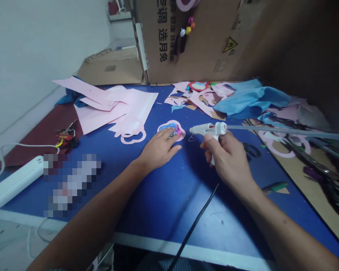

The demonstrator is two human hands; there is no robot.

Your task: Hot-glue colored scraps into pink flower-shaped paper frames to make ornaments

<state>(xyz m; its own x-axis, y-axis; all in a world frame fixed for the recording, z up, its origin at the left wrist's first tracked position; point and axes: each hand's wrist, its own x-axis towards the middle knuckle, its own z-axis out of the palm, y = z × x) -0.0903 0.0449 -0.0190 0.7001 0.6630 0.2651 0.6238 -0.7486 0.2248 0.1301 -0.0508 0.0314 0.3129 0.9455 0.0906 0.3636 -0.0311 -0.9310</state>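
Lower centre of the frame: 1 black cord (194, 226) runs diagonally across the blue table (164, 195) up toward the right hand. Lower left: 1 white power strip (14, 180) lies on the table edge beside a blurred patch.

Centre: 2 bare forearms come in from the bottom edge. The left hand (158, 150) lies palm down, fingers extended and close together, thumb spread aside. Its fingertips rest on 1 pink flower-shaped piece (173, 123), which lies flat on the table just above the centre. The right hand (228, 158) is clamped around the grip of 1 white glue gun (209, 129). The nozzle points left and stands just beside the piece; contact cannot be confirmed. 1 clear glue stick (285, 131) projects from the gun's rear toward the right edge. 1 pair of black scissors (251, 150) lies just right of that hand.

Left of centre: 1 red-handled tool (66, 135) lies at the table's left margin. 1 pink outline cut-out (133, 140) lies near the left hand.

Farther back: several overlapping pink sheets (115, 107) in the upper left, 1 blue cloth (251, 99) in the upper right among pink scraps, number not countable. Top centre: 1 printed cardboard box (192, 49) stands at the table's far edge.
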